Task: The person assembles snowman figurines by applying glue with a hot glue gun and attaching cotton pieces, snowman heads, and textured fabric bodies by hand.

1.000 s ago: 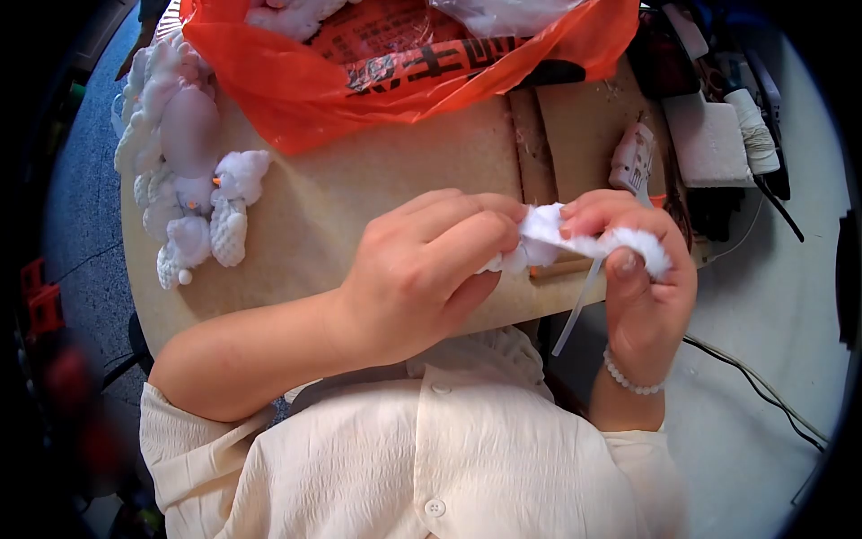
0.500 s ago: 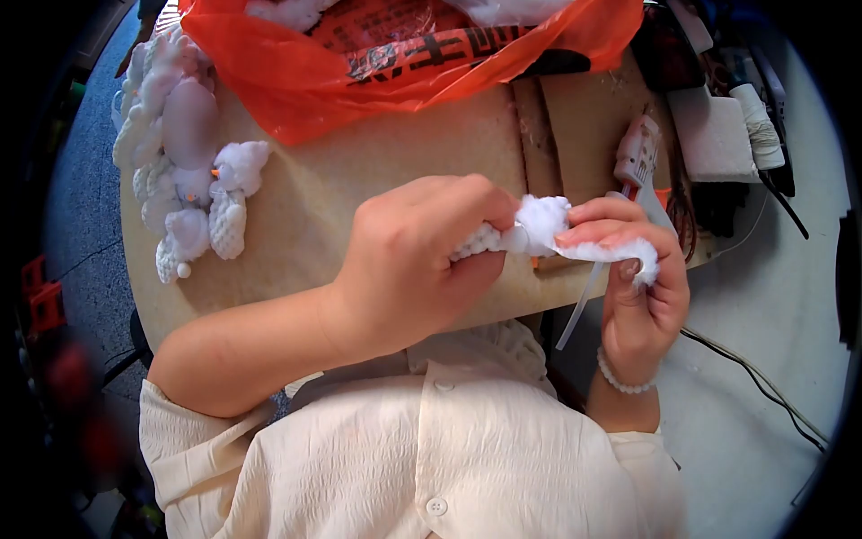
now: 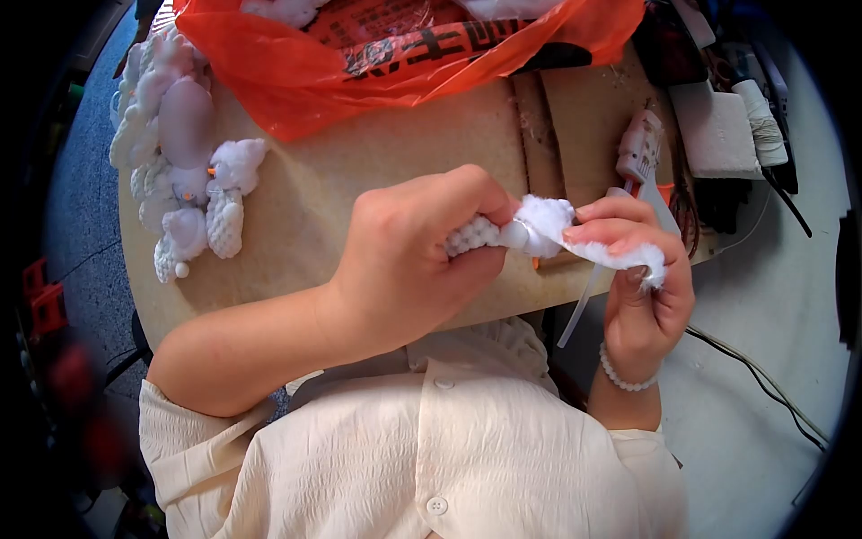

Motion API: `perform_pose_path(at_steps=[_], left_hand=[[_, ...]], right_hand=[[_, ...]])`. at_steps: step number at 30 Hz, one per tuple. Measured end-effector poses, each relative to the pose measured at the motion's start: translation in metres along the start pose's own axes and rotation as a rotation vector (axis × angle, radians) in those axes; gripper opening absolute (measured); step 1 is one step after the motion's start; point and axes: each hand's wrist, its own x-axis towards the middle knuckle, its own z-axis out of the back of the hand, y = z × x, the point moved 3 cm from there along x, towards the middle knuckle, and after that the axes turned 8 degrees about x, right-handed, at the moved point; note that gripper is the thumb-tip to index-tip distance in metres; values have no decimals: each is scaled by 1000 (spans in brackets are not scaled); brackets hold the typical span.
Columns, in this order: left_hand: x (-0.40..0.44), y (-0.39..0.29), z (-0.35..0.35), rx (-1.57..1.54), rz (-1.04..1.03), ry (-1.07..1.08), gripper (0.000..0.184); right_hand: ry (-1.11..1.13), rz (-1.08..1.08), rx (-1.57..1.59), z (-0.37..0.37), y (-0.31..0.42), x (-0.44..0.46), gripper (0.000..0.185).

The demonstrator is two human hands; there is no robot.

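My left hand is wrapped round a small white knitted piece with a fluffy white top. My right hand pinches a fluffy white strip, which runs from the fluffy top of the piece to my right fingers and curls at its end. Behind my right hand a glue gun lies on the table, and a thin clear stick hangs past the table edge. Several finished-looking white knitted figures lie at the left, one with a small orange tip.
A red plastic bag with white material inside covers the back of the round table. At the right are brown cardboard, a white foam block, a spool of white cord and dark items. Cables hang at lower right.
My left hand has shifted its hold, so more of the knitted piece shows. The fluffy strip now stretches lower between the hands. The right fingers have moved slightly along it.
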Motion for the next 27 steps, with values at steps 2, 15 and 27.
perform_pose_path(at_steps=[2, 15, 27], left_hand=[[0, 1, 0, -63, 78, 28, 16], [0, 0, 0, -219, 33, -5, 16], [-5, 6, 0, -326, 377, 192, 13]], right_hand=[[7, -6, -30, 1, -1, -2, 14], [-24, -85, 48, -3, -2, -4, 18], [-59, -46, 69, -3, 2, -3, 24]])
